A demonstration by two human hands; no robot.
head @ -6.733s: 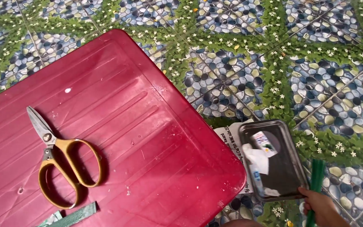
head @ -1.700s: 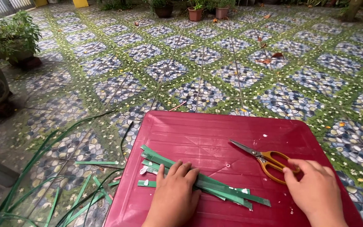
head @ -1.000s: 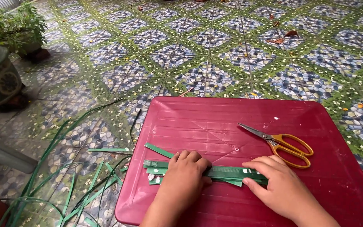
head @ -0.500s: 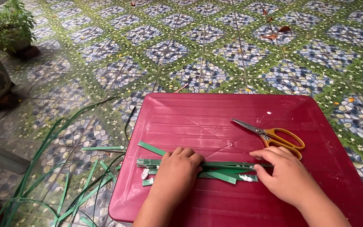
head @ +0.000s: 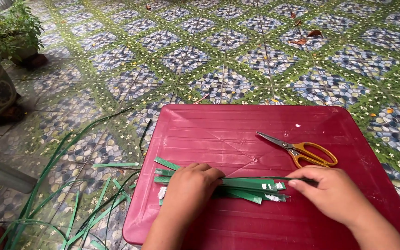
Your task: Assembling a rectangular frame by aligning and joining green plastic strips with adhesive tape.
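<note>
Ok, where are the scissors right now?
The scissors lie on the right half of the red tray, blades pointing left, just beyond the right hand and apart from the green leaf strips.

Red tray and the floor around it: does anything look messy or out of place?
Yes. Green leaf strips lie scattered on the floor left of the tray, not with the bundle that both hands press down. Dry leaves litter the tiles farther off.
</note>
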